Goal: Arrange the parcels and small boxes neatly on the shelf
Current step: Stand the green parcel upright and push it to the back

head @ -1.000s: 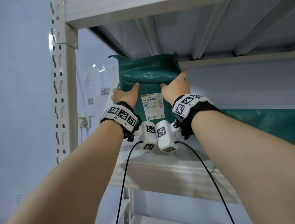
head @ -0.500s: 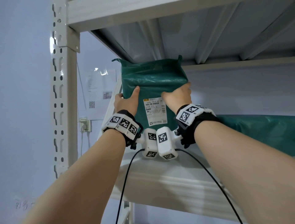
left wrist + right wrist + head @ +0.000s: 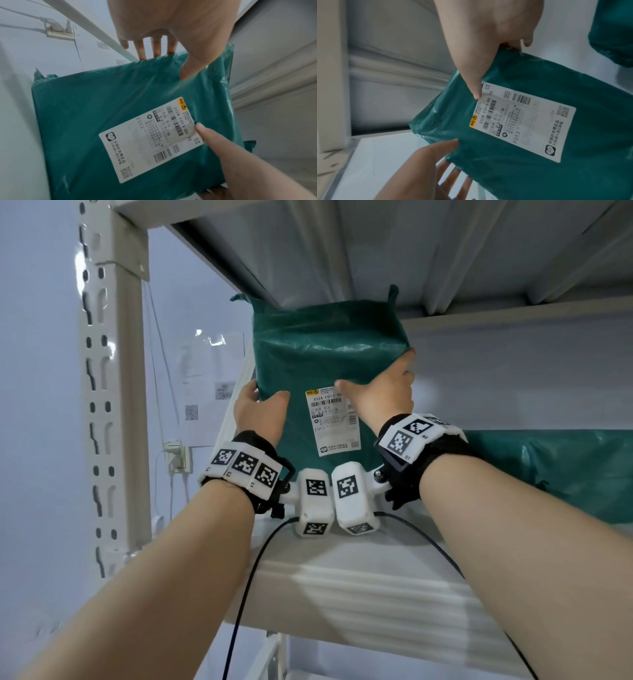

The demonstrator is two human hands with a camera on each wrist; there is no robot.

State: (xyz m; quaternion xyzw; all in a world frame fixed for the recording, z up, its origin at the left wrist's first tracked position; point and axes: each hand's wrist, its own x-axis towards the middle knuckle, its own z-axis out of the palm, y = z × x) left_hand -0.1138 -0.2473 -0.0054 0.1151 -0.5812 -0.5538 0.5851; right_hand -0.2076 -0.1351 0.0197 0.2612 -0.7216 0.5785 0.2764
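Since a second ago the green parcel [image 3: 329, 354] stands more upright on the shelf [image 3: 359, 577], pinched at both side edges: left hand [image 3: 260, 414], right hand [image 3: 380, 395], thumbs in front, the right on the label [image 3: 334, 422]. Judged nearly seated; a second parcel [image 3: 565, 470] lies beyond the right grip.

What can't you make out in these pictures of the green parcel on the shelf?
- Parcel base, head view: hidden by wrist cameras.
- Label small print, wrist views: blurred.
- Right hand fingers, head view: behind the parcel's edge.
- Second green parcel: cut off by the right edge.
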